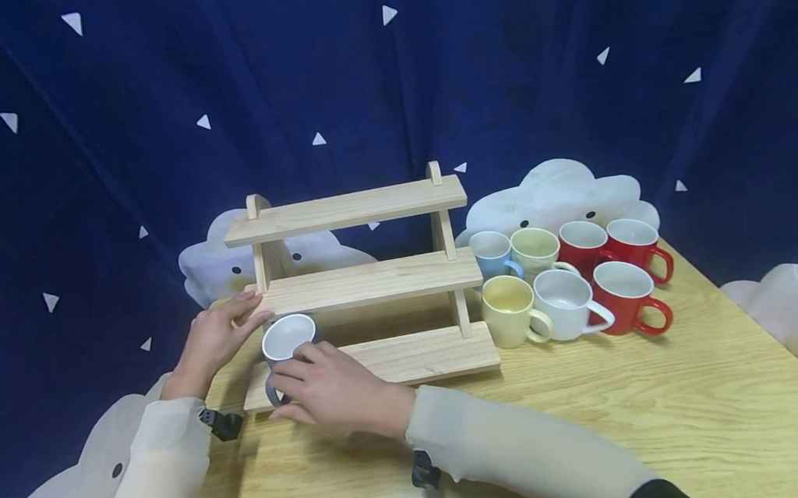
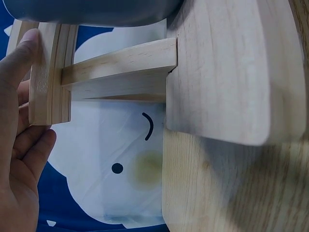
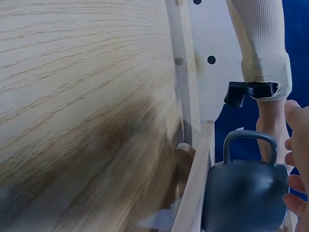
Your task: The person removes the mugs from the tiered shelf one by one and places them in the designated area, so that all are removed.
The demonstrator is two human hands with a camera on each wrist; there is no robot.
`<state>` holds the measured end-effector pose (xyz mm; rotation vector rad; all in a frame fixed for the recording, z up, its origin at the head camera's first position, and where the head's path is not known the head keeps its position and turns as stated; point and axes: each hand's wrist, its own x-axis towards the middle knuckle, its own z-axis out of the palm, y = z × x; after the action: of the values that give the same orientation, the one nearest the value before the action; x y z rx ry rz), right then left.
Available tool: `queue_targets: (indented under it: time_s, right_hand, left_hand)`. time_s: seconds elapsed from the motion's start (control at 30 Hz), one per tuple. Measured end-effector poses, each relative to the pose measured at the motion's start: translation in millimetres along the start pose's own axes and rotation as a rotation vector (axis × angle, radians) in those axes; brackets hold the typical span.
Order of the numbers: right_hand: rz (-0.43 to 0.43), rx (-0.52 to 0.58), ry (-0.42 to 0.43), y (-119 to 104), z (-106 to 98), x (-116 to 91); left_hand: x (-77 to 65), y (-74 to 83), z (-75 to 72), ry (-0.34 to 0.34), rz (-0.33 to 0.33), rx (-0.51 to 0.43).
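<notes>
A dark grey-blue mug with a white inside stands upright at the left end of the bottom board of a wooden three-tier shelf. Its handle points toward the front. My right hand is at the mug's right side, fingertips right at its wall, with the thumb apart from it below the handle. With my left hand I hold the left end of the shelf's middle board, thumb on one face and fingers round the other.
Right of the shelf several mugs stand close together: a light blue mug, a pale green mug, a yellow mug, a white mug and red mugs. Behind the wooden table hangs a dark blue curtain.
</notes>
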<state>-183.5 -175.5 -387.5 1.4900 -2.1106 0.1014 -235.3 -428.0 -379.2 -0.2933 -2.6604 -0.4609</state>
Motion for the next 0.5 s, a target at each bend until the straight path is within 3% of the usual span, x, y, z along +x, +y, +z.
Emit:
queue_targets:
  time_s: [0.3, 0.5]
  right_hand:
    - [0.006, -0.014, -0.108, -4.8, 1.2, 7.6]
    - [0.008, -0.029, -0.115, -6.1, 3.3, 6.6]
  left_hand:
    - [-0.5, -0.5, 0.1, 0.005, 0.001, -0.001]
    - [-0.6, -0.9, 0.8, 0.016, 0.005, -0.002]
